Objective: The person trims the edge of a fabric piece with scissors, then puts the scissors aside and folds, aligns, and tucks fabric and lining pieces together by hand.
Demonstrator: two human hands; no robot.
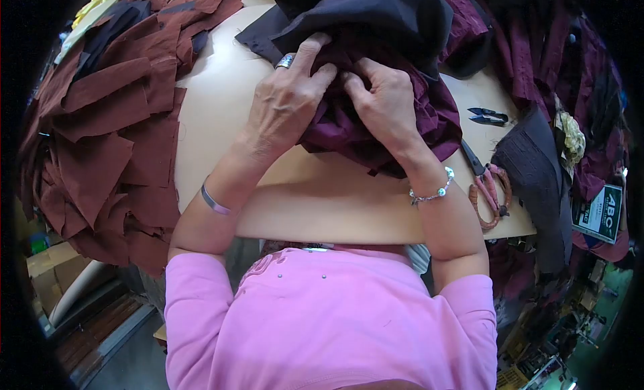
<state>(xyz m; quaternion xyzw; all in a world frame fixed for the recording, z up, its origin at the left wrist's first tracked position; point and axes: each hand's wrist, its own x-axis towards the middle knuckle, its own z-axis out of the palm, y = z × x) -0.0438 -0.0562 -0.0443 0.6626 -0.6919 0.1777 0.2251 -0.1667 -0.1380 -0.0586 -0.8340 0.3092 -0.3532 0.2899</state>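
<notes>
Bunched dark maroon fabric (355, 131) lies on the table top (221, 121), with black cloth (376, 17) heaped over its far side. My left hand (288, 98), with a ring on one finger, rests on the maroon fabric; its thumb and index finger are bent toward each other with cloth between them. Close by on the right, my right hand (384, 98) has its fingers curled into the same fabric in a pinch. The fingertips of both hands are partly sunk in the folds.
Brown cloth pieces (107, 141) are piled at the left. Right of my hands lie small black snips (488, 116) and scissors with wrapped handles (491, 192). Dark cloth (533, 165) hangs over the right edge, beside more maroon fabric (523, 47) and a green box (597, 213).
</notes>
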